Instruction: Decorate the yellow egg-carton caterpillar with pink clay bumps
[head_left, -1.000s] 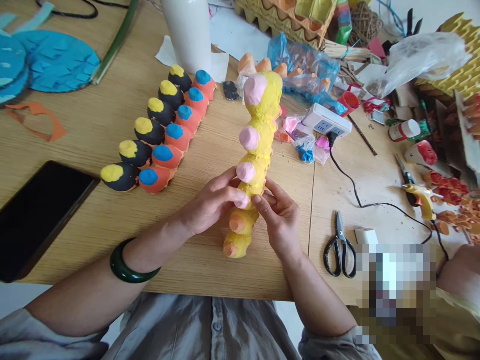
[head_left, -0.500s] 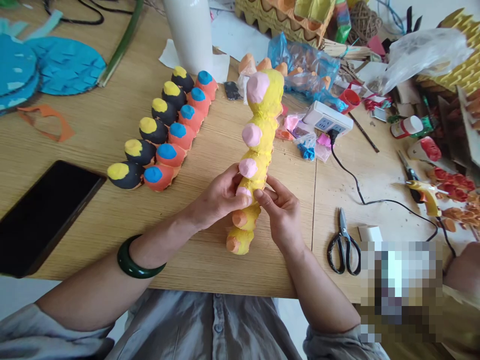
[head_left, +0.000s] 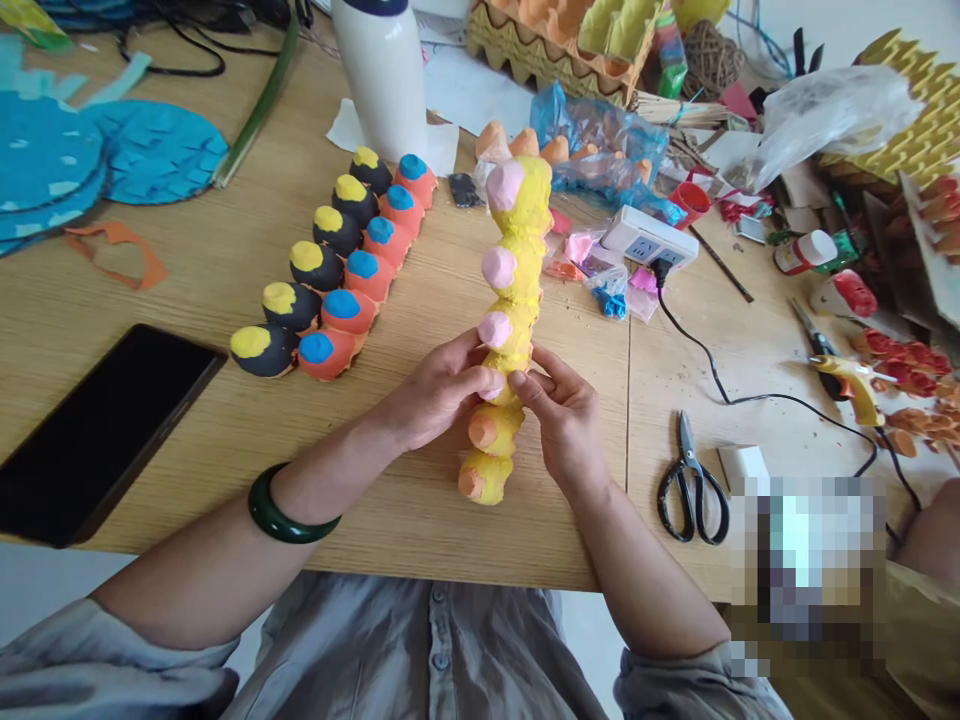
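Observation:
Between both hands is a long egg-carton strip (head_left: 519,268) covered in yellow clay. Its upper cups carry pink clay caps, while the two lowest tips are bare orange. My left hand (head_left: 446,392) grips the strip from the left, its thumb pressed on a pink cap partly hidden beneath it. From the right, my right hand (head_left: 564,418) is closed around the edge, thumb on the yellow clay. To the left lie a strip of black cups with yellow tops (head_left: 316,265) and, against it, a strip of red-orange cups with blue tops (head_left: 369,268).
A phone (head_left: 112,430) lies at left, scissors (head_left: 690,480) at right. A power strip (head_left: 649,238) trails a black cord near a glue gun (head_left: 859,385). A white bottle (head_left: 382,85) and egg cartons (head_left: 555,50) stand behind. Another person's arm (head_left: 934,540) shows at right.
The camera view has shifted slightly. The top of the yellow strip sits a little lower and further left. Both hands keep their hold, the left thumb still on a pink cap.

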